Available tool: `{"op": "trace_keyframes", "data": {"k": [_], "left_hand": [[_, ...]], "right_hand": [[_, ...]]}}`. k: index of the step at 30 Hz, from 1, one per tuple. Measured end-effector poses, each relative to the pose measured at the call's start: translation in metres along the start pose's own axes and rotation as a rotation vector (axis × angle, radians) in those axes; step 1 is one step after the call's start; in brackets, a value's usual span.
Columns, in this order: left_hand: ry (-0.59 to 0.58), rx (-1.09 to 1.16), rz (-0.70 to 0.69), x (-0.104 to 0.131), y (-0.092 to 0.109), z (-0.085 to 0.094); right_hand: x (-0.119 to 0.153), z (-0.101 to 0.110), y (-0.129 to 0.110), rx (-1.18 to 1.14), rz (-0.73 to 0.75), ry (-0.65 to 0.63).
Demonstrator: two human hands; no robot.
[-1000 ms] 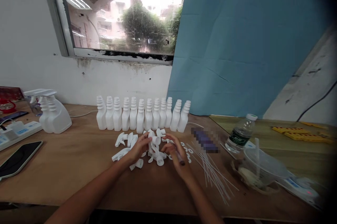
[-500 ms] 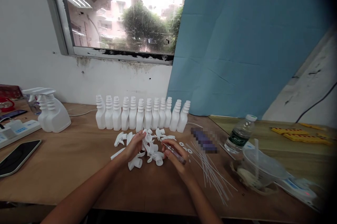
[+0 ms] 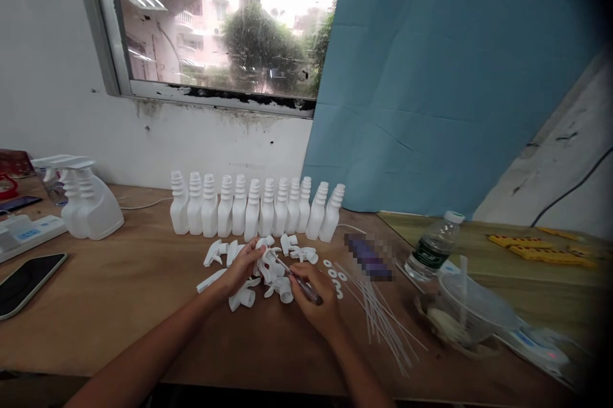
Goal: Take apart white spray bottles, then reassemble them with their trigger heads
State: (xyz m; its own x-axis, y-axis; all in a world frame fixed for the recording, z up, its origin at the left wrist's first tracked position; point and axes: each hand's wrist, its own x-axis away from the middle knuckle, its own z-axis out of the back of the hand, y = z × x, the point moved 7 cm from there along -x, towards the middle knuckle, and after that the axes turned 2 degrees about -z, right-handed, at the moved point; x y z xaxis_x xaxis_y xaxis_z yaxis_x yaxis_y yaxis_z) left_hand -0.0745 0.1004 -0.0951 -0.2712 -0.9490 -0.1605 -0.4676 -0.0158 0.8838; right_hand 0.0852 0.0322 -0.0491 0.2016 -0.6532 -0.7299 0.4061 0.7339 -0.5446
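Observation:
My left hand (image 3: 243,265) is closed on a white spray head (image 3: 264,256) above the middle of the brown table (image 3: 230,350). In my right hand (image 3: 313,299) is a screwdriver (image 3: 306,288) with a see-through, dark-tinted handle; its thin shaft points up and left, and its tip is at the spray head. More white spray heads (image 3: 243,297) lie loosely under and around both hands. Small white rings (image 3: 332,274) lie just right of my right hand, beside a spread of thin white tubes (image 3: 383,318).
Open-necked white bottles (image 3: 225,213) stand in a row behind the hands. Bottles with spray heads (image 3: 96,207), a phone (image 3: 31,283) and a power strip (image 3: 33,235) are left. At right are a water bottle (image 3: 433,248) and a plastic bowl (image 3: 474,306).
My right hand has moved slightly left and down, bringing the screwdriver's tip onto the spray head in my left hand. The whole view has shifted a little.

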Motion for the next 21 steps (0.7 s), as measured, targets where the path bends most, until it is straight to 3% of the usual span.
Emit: {"op": "trace_keyframes", "data": {"k": [4,9,17,21], "left_hand": [[0.016,-0.027,-0.042,0.001,0.002,0.001],[0.005,-0.098,-0.047,0.005,0.002,0.001],[-0.044,-0.166,0.039,0.011,0.001,-0.006],[-0.058,-0.165,0.078,0.011,-0.003,-0.008]], "right_hand": [[0.000,-0.002,-0.005,0.027,0.067,-0.026],[-0.001,-0.003,-0.008,0.005,0.020,-0.081],[-0.002,-0.008,0.004,-0.465,-0.227,-0.164],[-0.007,-0.010,-0.008,-0.392,-0.147,-0.207]]}}
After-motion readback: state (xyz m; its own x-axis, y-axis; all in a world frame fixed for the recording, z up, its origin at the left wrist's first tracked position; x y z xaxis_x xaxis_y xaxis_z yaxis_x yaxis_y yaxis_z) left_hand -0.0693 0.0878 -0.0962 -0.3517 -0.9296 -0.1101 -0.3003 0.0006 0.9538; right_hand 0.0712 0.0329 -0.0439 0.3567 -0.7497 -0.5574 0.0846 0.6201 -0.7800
